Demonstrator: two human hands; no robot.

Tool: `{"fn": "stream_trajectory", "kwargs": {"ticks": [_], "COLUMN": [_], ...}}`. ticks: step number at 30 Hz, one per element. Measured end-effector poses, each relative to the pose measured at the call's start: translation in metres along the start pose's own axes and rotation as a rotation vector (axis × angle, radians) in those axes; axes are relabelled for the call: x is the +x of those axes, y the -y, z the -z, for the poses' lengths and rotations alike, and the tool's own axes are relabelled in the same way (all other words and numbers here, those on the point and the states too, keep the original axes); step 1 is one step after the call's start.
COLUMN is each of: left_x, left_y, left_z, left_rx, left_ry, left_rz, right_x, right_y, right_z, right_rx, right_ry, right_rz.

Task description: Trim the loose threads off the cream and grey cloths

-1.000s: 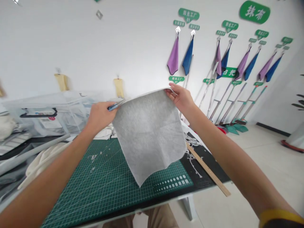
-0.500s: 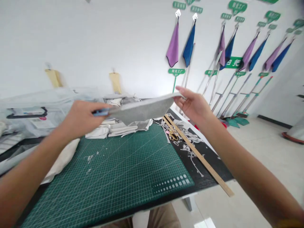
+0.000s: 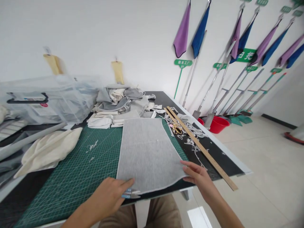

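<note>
A grey rectangular cloth piece (image 3: pixel 147 152) with pale edges lies spread over the green cutting mat (image 3: pixel 95 158), its near edge at the table's front. My left hand (image 3: pixel 110 191) is closed around blue-handled thread snips (image 3: pixel 130 193), whose blades point right along the near edge. Its index finger rests on the cloth's near left corner. At the near right corner, my right hand (image 3: pixel 198 175) pinches the fabric between thumb and fingers, lifting that corner slightly.
Behind the cloth are piled grey and cream fabric pieces (image 3: pixel 123 104). To the right lie a wooden ruler (image 3: pixel 201 148), gold-handled scissors (image 3: pixel 177 129) and fabric scraps. A clear plastic bin (image 3: pixel 59 104) and cream cloth (image 3: pixel 49 148) are at left. A red bucket (image 3: pixel 218 124) stands on the floor.
Both hands have come down and toward me, laying the raised cloth out flat on the mat. The snips have stayed in my left hand.
</note>
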State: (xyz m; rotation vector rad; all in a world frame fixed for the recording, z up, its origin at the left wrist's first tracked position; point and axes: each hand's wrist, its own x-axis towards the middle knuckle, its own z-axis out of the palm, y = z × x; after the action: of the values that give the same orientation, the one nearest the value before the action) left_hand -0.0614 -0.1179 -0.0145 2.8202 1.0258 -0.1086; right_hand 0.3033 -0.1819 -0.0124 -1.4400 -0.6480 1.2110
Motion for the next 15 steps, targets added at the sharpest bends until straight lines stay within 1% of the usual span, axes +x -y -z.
{"fn": "stream_trajectory", "kwargs": {"ticks": [4, 8, 13, 15], "left_x": [-0.008, -0.017, -0.03, -0.033], "left_y": [-0.002, -0.002, 0.0, -0.004], "left_z": [0.0, 0.003, 0.018, 0.024], "left_rx": [-0.024, -0.062, -0.19, -0.29], "left_ry": [-0.022, -0.038, -0.041, -0.076], "left_rz": [0.022, 0.056, 0.113, 0.147], "right_x": [-0.014, -0.022, -0.031, -0.035], "right_y": [-0.005, -0.014, -0.035, -0.043], "right_z": [0.001, 0.002, 0.002, 0.0], "right_rx": [-0.003, 0.027, 0.201, 0.258], "right_ry": [-0.062, -0.114, -0.176, -0.178], "right_rz": [0.065, 0.077, 0.078, 0.101]}}
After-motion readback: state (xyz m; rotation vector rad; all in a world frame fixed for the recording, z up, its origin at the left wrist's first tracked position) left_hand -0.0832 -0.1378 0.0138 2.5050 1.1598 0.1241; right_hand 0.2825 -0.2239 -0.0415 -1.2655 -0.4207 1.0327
